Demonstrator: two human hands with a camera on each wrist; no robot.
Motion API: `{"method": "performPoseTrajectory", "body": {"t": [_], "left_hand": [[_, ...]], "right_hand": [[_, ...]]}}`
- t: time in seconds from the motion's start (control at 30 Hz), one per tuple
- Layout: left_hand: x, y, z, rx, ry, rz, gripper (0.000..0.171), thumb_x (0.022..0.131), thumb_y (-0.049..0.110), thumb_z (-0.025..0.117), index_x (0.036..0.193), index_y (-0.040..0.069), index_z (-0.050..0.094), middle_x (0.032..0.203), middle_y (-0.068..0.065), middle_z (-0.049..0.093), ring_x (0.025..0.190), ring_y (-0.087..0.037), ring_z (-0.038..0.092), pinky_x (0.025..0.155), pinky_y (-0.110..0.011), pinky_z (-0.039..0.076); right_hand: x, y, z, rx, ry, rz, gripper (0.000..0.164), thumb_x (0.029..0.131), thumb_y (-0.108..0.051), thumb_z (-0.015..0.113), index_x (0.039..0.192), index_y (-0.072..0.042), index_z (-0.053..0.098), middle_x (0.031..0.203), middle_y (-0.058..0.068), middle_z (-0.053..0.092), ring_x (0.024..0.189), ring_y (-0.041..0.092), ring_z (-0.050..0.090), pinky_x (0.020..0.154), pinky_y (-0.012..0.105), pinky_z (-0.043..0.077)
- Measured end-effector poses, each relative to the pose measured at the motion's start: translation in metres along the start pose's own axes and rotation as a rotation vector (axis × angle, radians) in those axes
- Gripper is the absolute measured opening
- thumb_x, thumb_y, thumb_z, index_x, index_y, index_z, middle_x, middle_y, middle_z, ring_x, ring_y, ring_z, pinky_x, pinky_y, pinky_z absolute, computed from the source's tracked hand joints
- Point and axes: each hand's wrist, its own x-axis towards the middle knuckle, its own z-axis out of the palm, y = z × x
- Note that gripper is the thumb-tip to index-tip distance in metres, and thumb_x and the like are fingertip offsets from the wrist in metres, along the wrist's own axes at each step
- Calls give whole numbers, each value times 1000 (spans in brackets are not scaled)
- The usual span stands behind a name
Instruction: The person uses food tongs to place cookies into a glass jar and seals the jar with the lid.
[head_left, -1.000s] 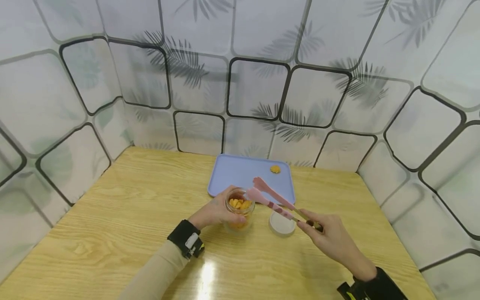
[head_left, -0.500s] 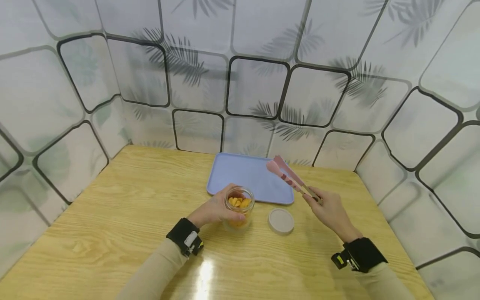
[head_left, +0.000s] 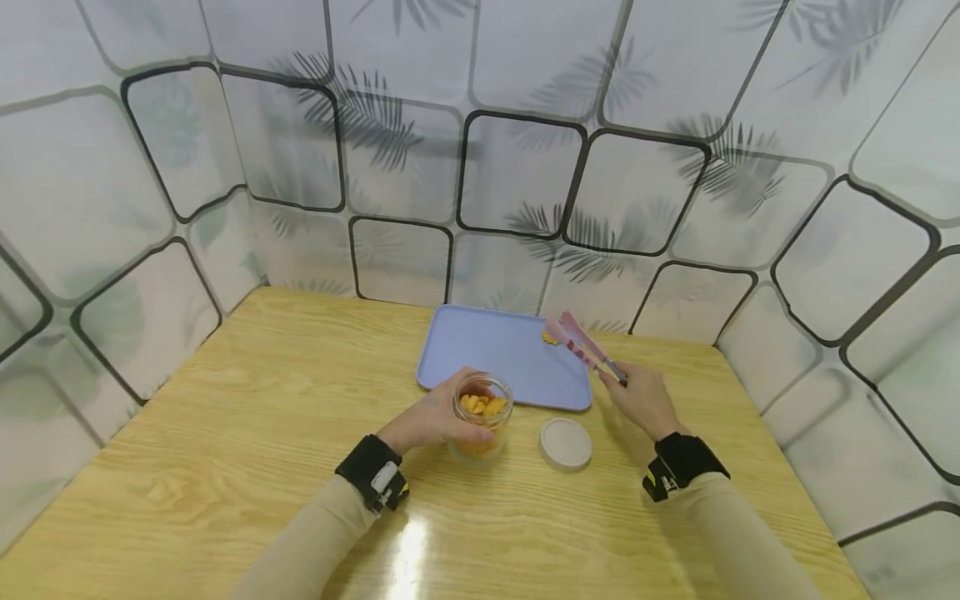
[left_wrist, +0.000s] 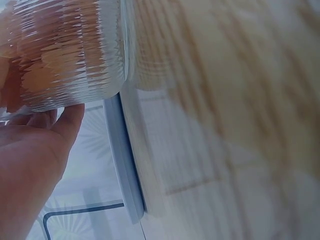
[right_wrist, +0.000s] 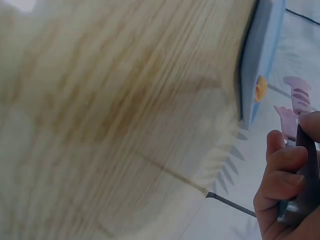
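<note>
In the head view my left hand (head_left: 429, 419) grips a clear glass jar (head_left: 480, 429), thumb along its near side. Orange pieces (head_left: 481, 405) lie inside, and the jar's mouth has no lid on it. The left wrist view shows the ribbed jar wall (left_wrist: 75, 55) with fingers wrapped beneath. My right hand (head_left: 643, 402) holds pink-tipped tongs (head_left: 583, 345), their two tips apart above the right end of a blue tray (head_left: 487, 346). An orange piece (head_left: 551, 337) sits on the tray, partly covered by the tongs; the right wrist view shows that orange piece (right_wrist: 261, 89) beside the tips.
A round pale lid (head_left: 566, 444) lies on the wooden table (head_left: 247, 433) between the jar and my right hand. The tray stands behind the jar, close to the patterned curtain (head_left: 397, 262) that surrounds the table's back and sides.
My right hand has carried the tongs from the jar's mouth, rightward and away from me, to above the tray's right end. My left hand keeps holding the jar in place.
</note>
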Motion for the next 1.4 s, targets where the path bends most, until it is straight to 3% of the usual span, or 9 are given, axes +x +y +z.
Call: {"method": "performPoseTrajectory", "body": {"t": [0.17,0.4,0.57,0.67,0.83,0.97,1.23,1.3,1.4], "left_hand": [[1,-2,0,-2,7,13,73,82,13,85,143,13,45,131,-8,60,124,-20,53,104,-35,45],[1,-3,0,9,4,13,72,83,13,85,143,14,45,131,-9,59,123,-21,54,102,-34,46],[1,-3,0,5,6,16,73,82,14,85,143,14,46,130,-8,59,123,-20,53,102,-35,46],[2,-4,0,2,6,17,73,82,14,85,143,15,46,131,-8,59,124,-21,53,102,-35,46],[1,-3,0,-11,4,17,73,82,13,85,143,15,46,131,-8,59,124,-21,53,102,-33,46],[2,-2,1,-20,0,24,71,82,11,85,142,14,47,130,-9,60,122,-20,54,100,-31,47],[1,-1,2,-17,2,11,73,81,12,86,143,15,46,131,-9,59,123,-20,53,101,-32,46],[1,0,1,-13,3,9,74,82,13,86,143,15,46,131,-9,59,124,-20,53,101,-33,46],[1,-1,1,-10,1,9,74,83,16,86,144,15,45,131,-9,59,123,-21,53,101,-33,47]], "right_hand": [[11,3,6,-61,-8,0,21,100,-19,64,95,1,69,62,1,39,55,16,38,54,29,26],[20,3,14,-84,-31,30,30,99,-24,65,104,4,72,70,9,56,62,22,49,58,31,34],[20,2,18,-64,-56,47,33,100,-24,62,114,4,72,65,7,50,54,18,41,53,30,29],[19,4,20,-49,-57,45,29,100,-23,61,111,1,73,61,3,44,51,16,37,50,29,27],[16,4,24,-33,-9,14,21,99,-17,63,86,-2,70,58,1,41,50,16,37,49,29,27],[11,4,24,-22,10,4,22,98,-14,64,79,-3,67,56,-1,39,51,16,39,49,29,27],[1,5,21,-3,16,-50,20,98,-13,65,82,-1,69,56,-5,34,49,10,33,49,24,24],[-3,5,19,6,16,-68,17,98,-12,67,92,2,74,57,-4,37,49,9,33,48,23,25],[-12,2,17,33,-11,-68,27,98,-12,67,112,11,73,58,1,47,48,9,35,46,22,27]]}}
